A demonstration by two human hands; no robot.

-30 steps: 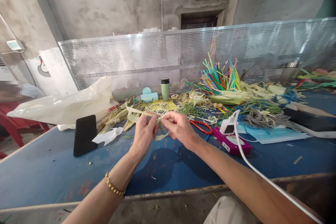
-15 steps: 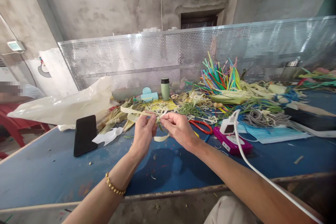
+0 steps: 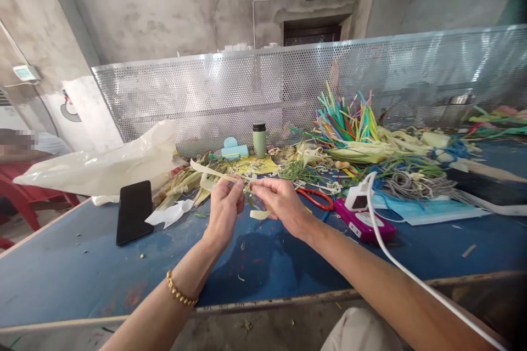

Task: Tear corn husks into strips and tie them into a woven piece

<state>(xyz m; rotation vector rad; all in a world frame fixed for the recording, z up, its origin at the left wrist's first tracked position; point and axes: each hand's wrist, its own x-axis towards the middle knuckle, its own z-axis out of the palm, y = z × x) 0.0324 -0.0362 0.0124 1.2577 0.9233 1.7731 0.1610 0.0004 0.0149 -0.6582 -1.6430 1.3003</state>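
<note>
My left hand pinches a pale cream flat strip between thumb and fingers above the table. One end of the strip sticks out to the upper left. Close beside it, my right hand is also closed, its thumb and fingertips on the same small bundle. A short pale curl hangs below the right fingers; whether it belongs to the same strip I cannot tell. A few greenish bits show between the hands, mostly hidden by the fingers. Dry corn husks lie just behind my left hand.
A black phone and torn white paper lie left. Red-handled scissors, a purple box and a white cable are right. Behind stand a green bottle and colourful pipe cleaners. Perforated metal panel borders the back.
The pale strip's upper-left end has straightened and swung up. The curl under my right hand has shifted right and slightly up. Both hands stay nearly in place.
</note>
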